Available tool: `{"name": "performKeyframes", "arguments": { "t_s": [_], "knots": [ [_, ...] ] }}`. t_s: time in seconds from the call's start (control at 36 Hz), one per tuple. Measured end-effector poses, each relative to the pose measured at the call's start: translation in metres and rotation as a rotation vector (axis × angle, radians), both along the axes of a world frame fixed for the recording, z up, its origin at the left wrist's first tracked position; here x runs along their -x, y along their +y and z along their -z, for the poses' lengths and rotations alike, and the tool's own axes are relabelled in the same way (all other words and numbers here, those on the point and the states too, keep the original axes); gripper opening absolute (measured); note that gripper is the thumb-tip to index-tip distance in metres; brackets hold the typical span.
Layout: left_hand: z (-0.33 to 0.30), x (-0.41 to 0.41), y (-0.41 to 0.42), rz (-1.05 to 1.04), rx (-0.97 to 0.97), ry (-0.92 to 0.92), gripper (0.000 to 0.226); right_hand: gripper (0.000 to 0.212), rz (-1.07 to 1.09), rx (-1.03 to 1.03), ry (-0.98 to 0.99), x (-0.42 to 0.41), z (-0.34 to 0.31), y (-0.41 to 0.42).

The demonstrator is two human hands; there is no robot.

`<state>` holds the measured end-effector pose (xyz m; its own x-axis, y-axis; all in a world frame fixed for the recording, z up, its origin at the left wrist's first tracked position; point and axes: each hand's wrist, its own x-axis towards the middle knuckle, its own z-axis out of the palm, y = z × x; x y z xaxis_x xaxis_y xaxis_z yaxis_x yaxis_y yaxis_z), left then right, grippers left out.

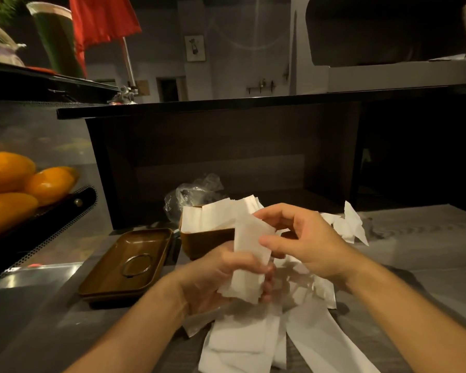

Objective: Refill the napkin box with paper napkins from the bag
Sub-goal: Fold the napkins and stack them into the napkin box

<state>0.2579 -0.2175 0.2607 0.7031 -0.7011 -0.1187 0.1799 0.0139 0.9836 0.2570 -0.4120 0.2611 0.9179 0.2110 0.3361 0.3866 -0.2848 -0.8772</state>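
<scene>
Gripping folded napkin (249,254) — both hands, left hand (221,275), right hand (304,243) — no legible writing.

- The napkin box (199,239): its right side is hidden behind the folded napkin (249,255) and both hands; its inside is covered by napkins.
- The left hand (221,275): its palm is hidden; only fingertips show past the napkin's edge.
- The plastic bag (191,193): its lower part sits behind the box.
- Loose napkins (242,343) run off the bottom edge.
- The oranges (8,184) are cut by the left edge.
- The wall picture (195,48) is too small to read.
</scene>
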Motion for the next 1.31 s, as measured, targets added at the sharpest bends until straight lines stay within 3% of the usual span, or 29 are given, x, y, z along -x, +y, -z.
{"name": "performKeyframes", "arguments": {
  "t_s": [0.08, 0.17, 0.31, 0.44, 0.58, 0.67, 0.89, 1.0, 1.08, 1.17, 1.25, 1.31],
  "knots": [
    [-0.003, 0.001, 0.0, 0.038, -0.08, -0.075, 0.044, 0.022, -0.069, 0.075, 0.058, 0.002, 0.002, 0.001],
    [-0.003, 0.001, 0.002, 0.028, -0.064, -0.021, 0.04, 0.008, -0.045, 0.114, 0.05, 0.002, 0.002, 0.003],
    [-0.002, -0.001, 0.001, 0.047, -0.147, 0.008, 0.034, 0.02, -0.069, 0.049, 0.054, 0.001, 0.003, 0.003],
    [-0.003, 0.001, -0.004, -0.06, -0.236, -0.176, 0.042, 0.027, -0.04, 0.099, -0.013, -0.001, 0.006, 0.005],
    [-0.006, 0.004, -0.006, -0.129, -0.142, -0.114, 0.023, 0.031, -0.063, 0.306, -0.11, 0.001, 0.009, 0.008],
    [-0.006, 0.005, -0.007, -0.171, -0.162, -0.075, 0.026, 0.037, -0.076, 0.28, -0.11, 0.0, 0.007, 0.007],
    [-0.001, 0.001, -0.005, -0.083, -0.178, -0.172, 0.021, 0.026, 0.036, 0.271, -0.158, -0.004, 0.011, 0.007],
    [-0.002, 0.0, -0.005, -0.055, -0.162, -0.132, 0.032, 0.025, 0.067, 0.22, -0.118, -0.003, 0.011, 0.007],
    [-0.002, -0.001, -0.01, -0.209, -0.245, -0.157, 0.022, 0.022, 0.122, 0.221, -0.153, -0.005, 0.009, 0.003],
    [0.004, -0.007, -0.009, -0.415, -0.242, -0.126, 0.018, 0.012, 0.318, 0.283, -0.105, -0.012, 0.005, -0.014],
    [0.008, -0.013, -0.006, -0.508, -0.218, -0.119, 0.021, 0.044, 0.404, 0.674, 0.12, -0.016, 0.012, -0.027],
    [0.011, -0.016, -0.006, -0.538, -0.227, -0.12, 0.02, 0.068, 0.357, 0.813, 0.257, -0.016, 0.018, -0.026]
  ]
}}
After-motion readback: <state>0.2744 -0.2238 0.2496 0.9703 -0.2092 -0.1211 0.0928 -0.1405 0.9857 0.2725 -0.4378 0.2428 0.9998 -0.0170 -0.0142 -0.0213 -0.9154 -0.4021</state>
